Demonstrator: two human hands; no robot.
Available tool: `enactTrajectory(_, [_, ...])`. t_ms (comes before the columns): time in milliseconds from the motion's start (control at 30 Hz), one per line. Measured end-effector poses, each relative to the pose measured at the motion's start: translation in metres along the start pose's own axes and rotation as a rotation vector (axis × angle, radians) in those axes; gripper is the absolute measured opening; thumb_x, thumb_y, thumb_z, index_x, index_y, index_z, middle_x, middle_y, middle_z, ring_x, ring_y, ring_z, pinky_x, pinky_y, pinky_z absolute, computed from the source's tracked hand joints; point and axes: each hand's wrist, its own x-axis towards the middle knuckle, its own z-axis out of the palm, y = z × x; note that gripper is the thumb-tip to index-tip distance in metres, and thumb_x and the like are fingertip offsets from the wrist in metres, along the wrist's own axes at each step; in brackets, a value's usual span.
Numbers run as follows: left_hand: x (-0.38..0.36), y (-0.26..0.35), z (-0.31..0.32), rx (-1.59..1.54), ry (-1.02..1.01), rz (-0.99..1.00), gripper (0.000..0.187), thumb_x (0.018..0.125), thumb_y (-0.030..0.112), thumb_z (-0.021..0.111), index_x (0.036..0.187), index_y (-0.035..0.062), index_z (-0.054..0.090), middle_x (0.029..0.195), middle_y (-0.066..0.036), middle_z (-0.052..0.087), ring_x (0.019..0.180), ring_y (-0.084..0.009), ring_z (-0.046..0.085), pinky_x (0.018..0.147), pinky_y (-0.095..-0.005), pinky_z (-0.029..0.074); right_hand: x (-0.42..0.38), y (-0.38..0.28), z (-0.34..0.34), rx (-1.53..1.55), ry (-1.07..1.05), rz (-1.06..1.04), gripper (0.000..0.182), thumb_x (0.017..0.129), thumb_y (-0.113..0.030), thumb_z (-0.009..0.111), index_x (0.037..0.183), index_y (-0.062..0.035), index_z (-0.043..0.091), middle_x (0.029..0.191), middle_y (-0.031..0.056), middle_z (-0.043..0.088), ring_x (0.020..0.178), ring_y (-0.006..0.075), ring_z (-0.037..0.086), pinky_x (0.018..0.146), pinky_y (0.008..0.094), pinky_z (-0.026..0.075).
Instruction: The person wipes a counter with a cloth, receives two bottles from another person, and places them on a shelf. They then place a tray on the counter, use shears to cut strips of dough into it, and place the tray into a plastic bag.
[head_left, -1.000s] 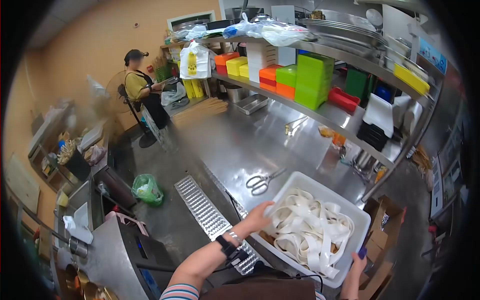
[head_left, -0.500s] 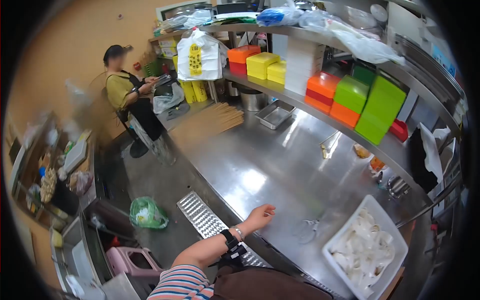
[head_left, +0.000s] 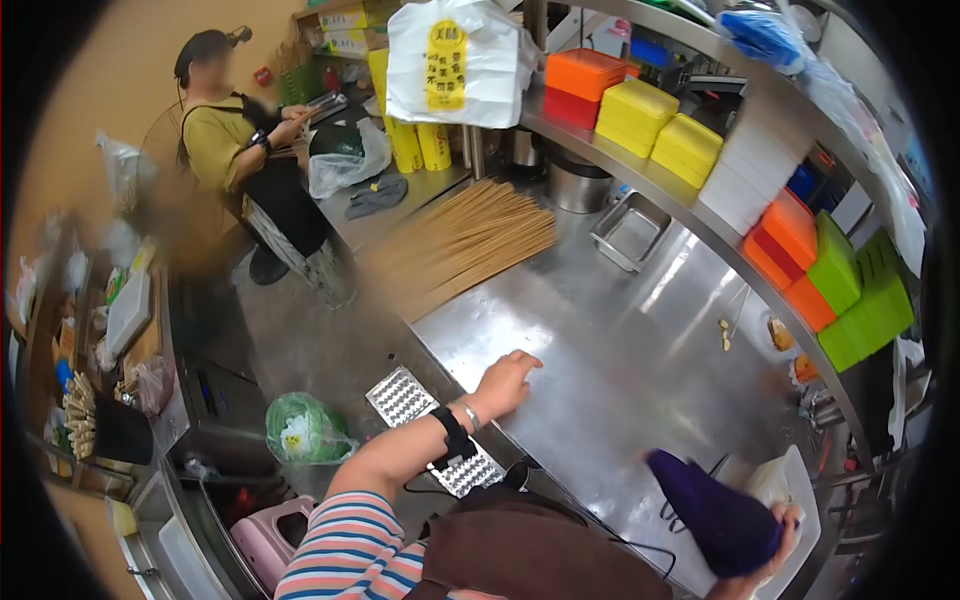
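Note:
My right hand (head_left: 785,540), at the lower right, grips a dark purple cloth (head_left: 715,510) whose free end points up and left over the steel table (head_left: 600,400). Behind the cloth stands a white plastic tub (head_left: 800,470), mostly hidden by it. Black handle loops of what look like scissors (head_left: 672,515) show on the table left of the cloth. My left hand (head_left: 503,386) hovers at the table's near edge, holding nothing, fingers loosely bent and apart. Below that wrist lies a perforated metal strip (head_left: 405,395).
Many wooden skewers (head_left: 490,240) lie on the table's far left, near a steel pan (head_left: 632,230). A shelf carries coloured boxes (head_left: 635,115). One co-worker (head_left: 225,140) stands at the left. A green bag (head_left: 305,430) and pink stool (head_left: 275,540) are on the floor.
My right hand has come into view with the purple cloth, now covering most of the tub. The view has turned and shifted left. My left hand stays empty near the table edge.

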Motion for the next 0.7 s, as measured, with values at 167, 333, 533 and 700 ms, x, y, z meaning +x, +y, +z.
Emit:
enactTrajectory(167, [0.02, -0.031, -0.048, 0.22, 0.036, 0.011, 0.041, 0.07, -0.001, 0.06, 0.109, 0.0108, 0.06, 0.113, -0.011, 0.056, 0.103, -0.0324, 0.054, 0.087, -0.0405, 0.047, 0.072, 0.088, 0.114, -0.195, -0.353, 0.249, 0.04, 0.065, -0.029, 0.072, 0.09, -0.0045, 0.052, 0.104, 0.0183, 0.057, 0.099, 0.0274, 0.056, 0.089, 0.0369, 0.046])
enactTrajectory(333, [0.072, -0.078, -0.064, 0.452, 0.004, 0.055, 0.042, 0.072, 0.006, 0.06, 0.114, 0.0134, 0.061, 0.135, -0.014, 0.044, 0.128, -0.0376, 0.036, 0.104, -0.0513, 0.031, 0.11, 0.221, 0.149, -1.034, -0.878, 0.324, 0.069, 0.072, -0.032, 0.077, 0.131, -0.0083, 0.049, 0.138, 0.023, 0.041, 0.126, 0.0355, 0.043, 0.102, 0.042, 0.037])
enactTrajectory(533, [0.153, -0.148, -0.08, 0.655, -0.176, 0.28, 0.04, 0.083, 0.014, 0.052, 0.123, 0.0182, 0.058, 0.147, -0.013, 0.03, 0.137, -0.0369, 0.022, 0.111, -0.0574, 0.014, 0.085, 0.324, 0.196, -1.664, -0.979, 0.016, 0.074, 0.064, -0.028, 0.078, 0.132, -0.0195, 0.05, 0.142, 0.0178, 0.037, 0.125, 0.042, 0.038, 0.101, 0.0445, 0.037])
enactTrajectory(700, [0.19, -0.215, -0.139, 0.694, -0.241, 0.325, 0.045, 0.085, 0.014, 0.05, 0.13, 0.0195, 0.053, 0.153, -0.009, 0.021, 0.141, -0.0354, 0.014, 0.111, -0.0609, 0.008, 0.086, 0.361, 0.197, -1.526, -0.748, 0.046, 0.061, 0.052, -0.008, 0.075, 0.111, -0.0164, 0.062, 0.124, 0.0092, 0.055, 0.108, 0.035, 0.049, 0.092, 0.0433, 0.044])
